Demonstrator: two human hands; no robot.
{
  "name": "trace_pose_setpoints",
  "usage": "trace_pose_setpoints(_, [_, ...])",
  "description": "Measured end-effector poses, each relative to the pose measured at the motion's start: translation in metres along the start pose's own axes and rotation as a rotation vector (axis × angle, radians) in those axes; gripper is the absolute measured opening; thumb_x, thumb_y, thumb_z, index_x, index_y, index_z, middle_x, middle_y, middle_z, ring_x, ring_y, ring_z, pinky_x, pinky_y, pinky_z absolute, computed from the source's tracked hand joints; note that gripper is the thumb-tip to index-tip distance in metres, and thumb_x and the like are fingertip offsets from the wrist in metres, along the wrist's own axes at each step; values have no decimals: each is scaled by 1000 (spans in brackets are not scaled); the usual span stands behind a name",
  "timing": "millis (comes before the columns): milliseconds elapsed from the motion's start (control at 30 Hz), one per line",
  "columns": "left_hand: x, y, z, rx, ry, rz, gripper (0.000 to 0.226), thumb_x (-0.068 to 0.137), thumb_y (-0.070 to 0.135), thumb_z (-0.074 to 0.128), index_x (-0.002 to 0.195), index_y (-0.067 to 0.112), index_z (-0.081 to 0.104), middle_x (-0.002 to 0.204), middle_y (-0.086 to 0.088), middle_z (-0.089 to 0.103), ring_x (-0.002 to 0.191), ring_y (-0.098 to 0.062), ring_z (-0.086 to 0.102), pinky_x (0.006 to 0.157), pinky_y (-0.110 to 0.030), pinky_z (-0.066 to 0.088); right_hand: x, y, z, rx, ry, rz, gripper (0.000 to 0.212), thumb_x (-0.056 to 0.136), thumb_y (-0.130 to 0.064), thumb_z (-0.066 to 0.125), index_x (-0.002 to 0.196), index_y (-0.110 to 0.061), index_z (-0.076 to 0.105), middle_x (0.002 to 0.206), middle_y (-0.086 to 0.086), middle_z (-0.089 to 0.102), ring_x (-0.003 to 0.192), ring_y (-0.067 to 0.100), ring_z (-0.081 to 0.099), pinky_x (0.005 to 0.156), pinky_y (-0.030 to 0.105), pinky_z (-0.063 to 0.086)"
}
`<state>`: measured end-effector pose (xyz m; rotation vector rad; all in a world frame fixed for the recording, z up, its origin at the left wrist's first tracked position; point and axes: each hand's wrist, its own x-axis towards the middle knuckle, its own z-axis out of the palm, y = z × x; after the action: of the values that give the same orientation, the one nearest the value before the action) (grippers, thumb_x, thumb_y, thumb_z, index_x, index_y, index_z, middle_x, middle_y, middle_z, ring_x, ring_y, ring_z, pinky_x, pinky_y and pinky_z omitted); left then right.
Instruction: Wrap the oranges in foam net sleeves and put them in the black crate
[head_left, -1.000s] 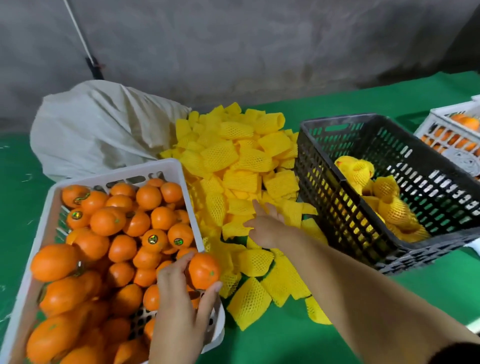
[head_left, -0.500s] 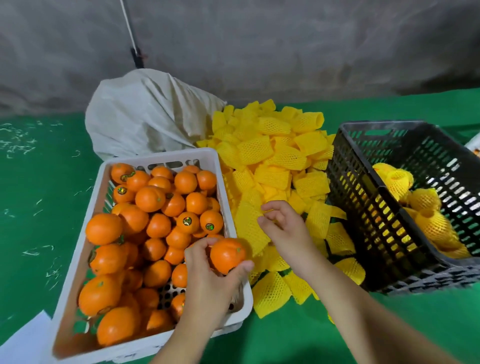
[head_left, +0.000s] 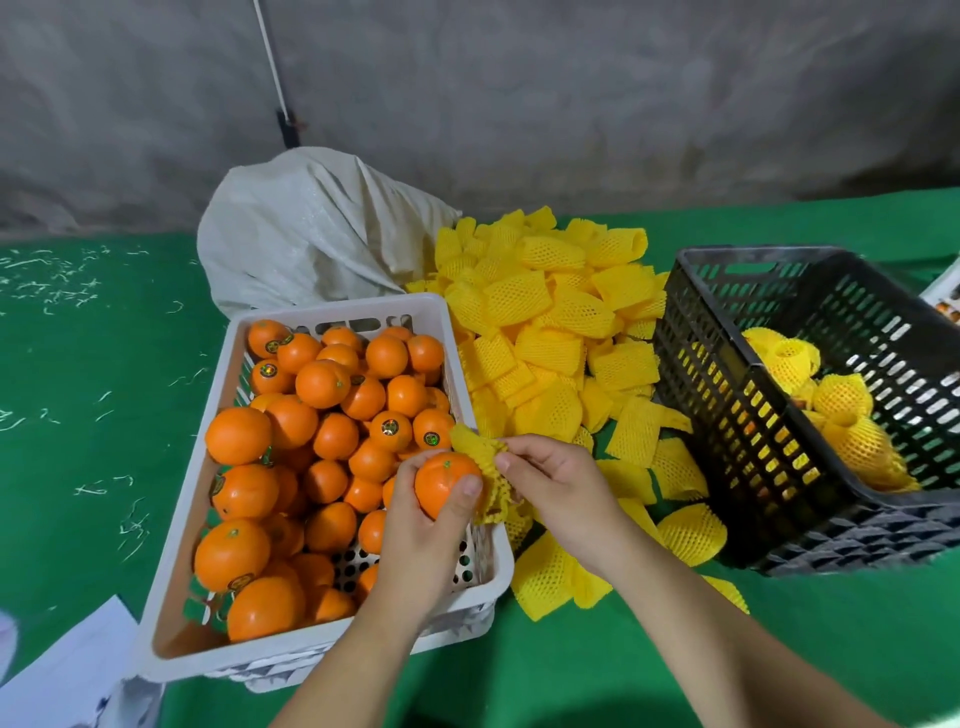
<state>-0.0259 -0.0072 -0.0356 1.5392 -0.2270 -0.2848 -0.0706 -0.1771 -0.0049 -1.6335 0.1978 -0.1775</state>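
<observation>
Green table (head_left: 104, 467): I see left hand (head_left: 421, 540) gripping one orange (head_left: 444, 483), right hand (head_left: 561, 493) pinching one sleeve (head_left: 485, 467); black crate (head_left: 727, 415) holds perhaps five wrapped.

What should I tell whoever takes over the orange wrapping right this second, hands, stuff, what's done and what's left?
Left hand grips one bare orange over the near right corner of the white crate.
Right hand pinches a yellow foam sleeve against that orange; the sleeve is not yet pulled over it.
Loose sleeves are piled between the white crate and the black crate.
Done: several wrapped oranges lie in the black crate.
Left: sleeve this orange, place it in the black crate, then work through the many unwrapped oranges in the white crate.
</observation>
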Motion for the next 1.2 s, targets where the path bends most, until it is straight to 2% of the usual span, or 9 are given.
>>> trace_pose_setpoints(233, [2,-1,-6,-141,43,-55,82,64,87,79,132,43,62,115,3,75,93,-19,75,72,-33,62,7,-5,13,-7,-59,34,19,88,-24,72,99,-39,72,91,-9,74,80,7,68,69,22,53])
trace_pose_setpoints(333, [2,0,-8,-174,93,-73,86,65,81,84,135,35,65,124,-1,75,108,-23,75,87,-41,62,10,3,22,-143,115,-16,11,98,-23,69,90,-30,68,73,-12,65,65,0,58,59,21,46])
trace_pose_setpoints(467, [-3,0,-11,-212,48,-43,77,65,83,82,126,36,72,116,-5,76,93,-22,74,71,-32,59,14,3,24,-517,434,-152,22,97,-23,70,87,-31,53,68,-10,46,57,5,42,53,21,31])
trace_pose_setpoints(633, [-6,5,-12,-63,-165,94,75,62,85,80,123,42,74,157,27,40,144,-1,46,101,-34,57,16,-10,34,-788,381,-248,24,92,-29,76,87,-25,52,83,-11,52,73,14,50,58,36,42])
trace_pose_setpoints(733, [-9,8,-12,-111,-243,90,74,66,80,83,126,37,75,159,21,43,153,-13,38,109,-49,54,17,-8,32,-904,341,-196,33,88,-27,78,83,-26,45,85,-9,53,72,18,48,53,34,30])
trace_pose_setpoints(900, [-11,9,-7,-74,-145,66,71,63,79,85,124,44,74,151,13,55,127,-17,65,89,-38,62,26,-3,22,-666,158,-105,17,94,-18,73,110,-19,69,93,-14,63,81,0,56,72,26,48])
trace_pose_setpoints(1000, [-5,6,-7,-114,40,-29,68,63,80,85,119,43,73,118,0,77,101,-21,76,85,-42,62,26,-5,15,-535,92,-82,13,97,-21,71,110,-22,72,64,-30,57,62,-11,53,59,9,38])
trace_pose_setpoints(1100, [3,0,-8,-148,74,-75,53,78,63,85,121,34,72,114,1,79,104,-21,77,93,-47,62,19,-12,16,-497,18,-117,5,98,-29,70,103,-30,69,60,-37,55,54,-8,52,53,12,36])
trace_pose_setpoints(1200, [4,-2,-5,-74,66,-57,55,86,59,81,131,34,59,116,14,76,105,-8,74,85,-26,62,9,-23,27,-422,-42,-179,4,98,-25,69,101,-26,66,61,-34,56,54,-7,53,51,9,38])
